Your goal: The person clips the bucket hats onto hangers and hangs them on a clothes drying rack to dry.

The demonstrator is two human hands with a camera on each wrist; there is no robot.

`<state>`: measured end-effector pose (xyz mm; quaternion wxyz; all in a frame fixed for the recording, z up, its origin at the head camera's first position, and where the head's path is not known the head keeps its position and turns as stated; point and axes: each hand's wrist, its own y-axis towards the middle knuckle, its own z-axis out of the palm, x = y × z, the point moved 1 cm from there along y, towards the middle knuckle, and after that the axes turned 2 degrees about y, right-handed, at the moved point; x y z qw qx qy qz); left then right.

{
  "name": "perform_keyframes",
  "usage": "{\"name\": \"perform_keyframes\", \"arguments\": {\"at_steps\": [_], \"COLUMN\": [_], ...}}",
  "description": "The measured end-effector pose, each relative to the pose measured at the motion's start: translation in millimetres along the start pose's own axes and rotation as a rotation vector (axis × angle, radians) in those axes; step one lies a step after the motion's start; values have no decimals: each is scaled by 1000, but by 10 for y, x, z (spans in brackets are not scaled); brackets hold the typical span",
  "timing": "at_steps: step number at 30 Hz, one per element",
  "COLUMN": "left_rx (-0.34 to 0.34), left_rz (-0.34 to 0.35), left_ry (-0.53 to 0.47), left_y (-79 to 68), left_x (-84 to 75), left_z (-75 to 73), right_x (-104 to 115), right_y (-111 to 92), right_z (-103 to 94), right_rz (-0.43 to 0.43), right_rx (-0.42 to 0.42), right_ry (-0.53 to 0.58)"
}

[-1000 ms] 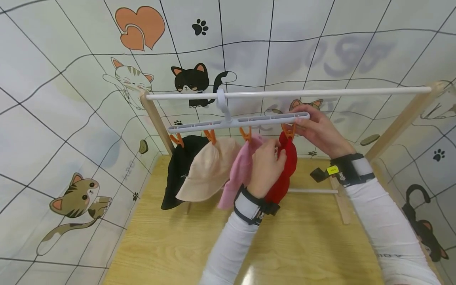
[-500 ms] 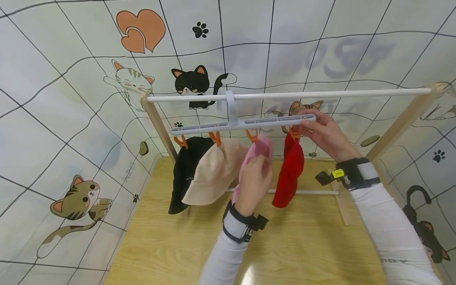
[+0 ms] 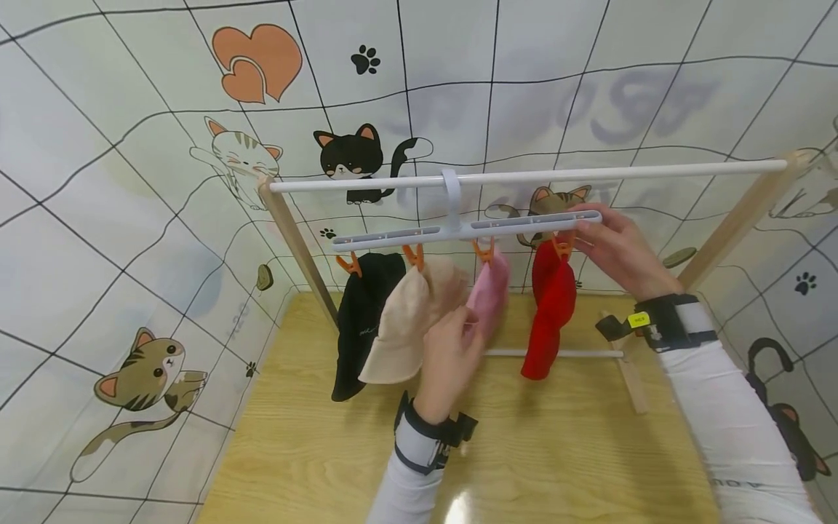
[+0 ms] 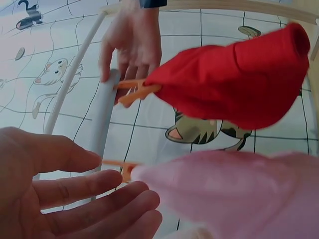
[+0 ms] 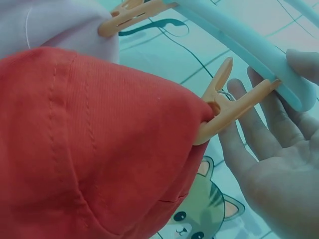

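A pale grey clip hanger (image 3: 406, 236) hangs by its hook from the white rod (image 3: 589, 175). Orange clips hold a black bucket hat (image 3: 366, 313), a cream bucket hat (image 3: 398, 331), a pink hat (image 3: 492, 291) and a red hat (image 3: 550, 313) below it. My right hand (image 3: 618, 251) pinches the hanger's right end between thumb and fingers, beside the orange clip (image 5: 234, 107) of the red hat. My left hand (image 3: 452, 356) is in front of the cream and pink hats. Its fingers (image 4: 94, 184) are loosely extended near the pink hat's clip, holding nothing.
Wooden posts (image 3: 297, 255) carry the rod at both ends. A lower white bar (image 3: 583, 354) runs behind the hats near the wooden tabletop (image 3: 294, 451). A cat-print grid sheet (image 3: 458, 109) covers the back and sides.
The hanger and its hats have shifted right along the rod, with my right hand on its end. My left hand has moved left and down, away from the red hat and past the pink one.
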<state>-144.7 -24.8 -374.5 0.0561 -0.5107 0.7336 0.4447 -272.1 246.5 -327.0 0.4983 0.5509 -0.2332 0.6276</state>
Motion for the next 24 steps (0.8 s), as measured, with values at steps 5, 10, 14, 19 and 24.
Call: {"name": "perform_keyframes", "arguments": {"at_steps": [5, 10, 14, 19, 24], "left_rx": [-11, -1, 27, 44, -2], "left_rz": [1, 6, -10, -60, -45], "left_ry": [-29, -31, -24, 4, 60], "left_y": [-71, -127, -175, -241, -307], "left_x": [75, 171, 245, 325, 434], "left_z": [-45, -76, -119, -215, -308], "right_x": [19, 64, 101, 158, 98], "right_y": [-38, -63, -93, -247, -509], "right_z": [-78, -121, -142, -150, -109], "right_rz": [0, -27, -56, -19, 61], "right_rx": [-27, -7, 7, -98, -238], "right_ry": [32, 44, 47, -101, -580]}}
